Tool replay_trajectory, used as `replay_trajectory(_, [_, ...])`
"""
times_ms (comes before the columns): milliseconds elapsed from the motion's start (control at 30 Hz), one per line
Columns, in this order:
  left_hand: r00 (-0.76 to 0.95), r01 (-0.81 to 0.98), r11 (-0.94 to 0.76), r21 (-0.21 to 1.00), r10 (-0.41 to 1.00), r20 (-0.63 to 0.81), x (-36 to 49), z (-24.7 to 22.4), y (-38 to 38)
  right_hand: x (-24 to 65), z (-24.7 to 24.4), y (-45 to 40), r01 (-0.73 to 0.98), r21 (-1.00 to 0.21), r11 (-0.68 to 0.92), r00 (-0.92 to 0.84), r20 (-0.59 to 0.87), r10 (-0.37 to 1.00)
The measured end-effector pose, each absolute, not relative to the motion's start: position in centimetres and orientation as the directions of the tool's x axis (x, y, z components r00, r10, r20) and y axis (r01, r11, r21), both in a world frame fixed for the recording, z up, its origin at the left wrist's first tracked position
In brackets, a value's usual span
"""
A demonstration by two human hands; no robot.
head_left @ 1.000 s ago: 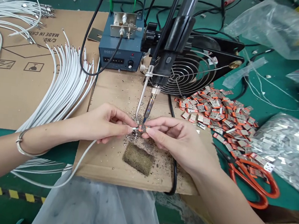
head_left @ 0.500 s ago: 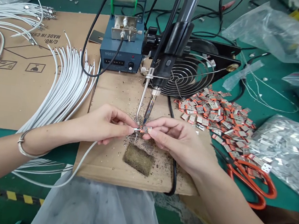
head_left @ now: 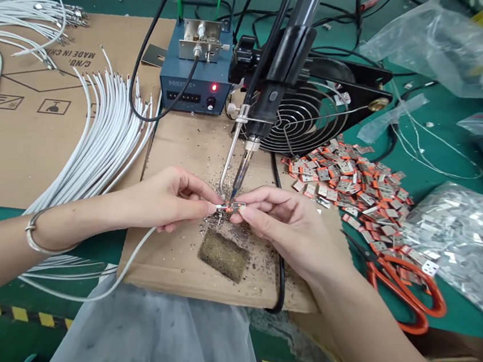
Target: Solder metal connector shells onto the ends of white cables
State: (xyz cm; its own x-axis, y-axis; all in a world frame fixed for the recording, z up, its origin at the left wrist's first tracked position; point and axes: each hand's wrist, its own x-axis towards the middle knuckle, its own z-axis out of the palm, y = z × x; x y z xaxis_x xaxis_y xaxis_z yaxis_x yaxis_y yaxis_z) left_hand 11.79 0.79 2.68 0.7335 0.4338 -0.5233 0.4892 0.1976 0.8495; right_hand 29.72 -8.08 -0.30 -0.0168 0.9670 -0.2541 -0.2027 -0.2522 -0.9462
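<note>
My left hand (head_left: 181,200) pinches the end of a white cable (head_left: 129,261), which trails from under the palm toward the lower left. Between finger and thumb of my right hand (head_left: 283,220) is a small USB connector (head_left: 237,206), metal with orange parts. Cable end and connector meet just under the tip of a soldering iron (head_left: 242,172), which is held upright in a stand. A thin bent metal solder feed tube (head_left: 229,165) comes down beside the iron. Whether the tip touches the joint is too small to tell.
A blue solder feeder (head_left: 195,84) stands behind, beside a fan (head_left: 304,118). Bundled white cables (head_left: 109,127) lie left. To the right are piled connectors (head_left: 353,181), orange-handled scissors (head_left: 411,291) and a plastic bag of metal parts (head_left: 459,244). A brown sponge (head_left: 224,255) lies in front.
A red light on the blue feeder, dark before, is now lit. Both hands keep their hold at the iron tip; the view has shifted slightly.
</note>
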Motion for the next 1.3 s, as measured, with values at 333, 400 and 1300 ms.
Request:
replay_trajectory(333, [0.697, 0.548, 0.156, 0.822, 0.457, -0.552, 11.89, 2.52, 0.76, 29.47, -0.33, -7.99, -0.12, -0.958, -0.261, 0.023, -0.266, 0.964])
replay_trajectory(400, [0.702, 0.545, 0.154, 0.824, 0.454, -0.549, 11.89, 2.49, 0.77, 29.49, -0.38, -8.02, -0.115, -0.959, -0.258, 0.023, -0.262, 0.965])
replay_trajectory(1300, [0.764, 0.429, -0.043, 0.902, 0.551, -0.337, 12.01, 2.11, 0.78, 29.63, -0.18, -7.93, -0.146, -0.954, -0.262, 0.001, -0.265, 0.964])
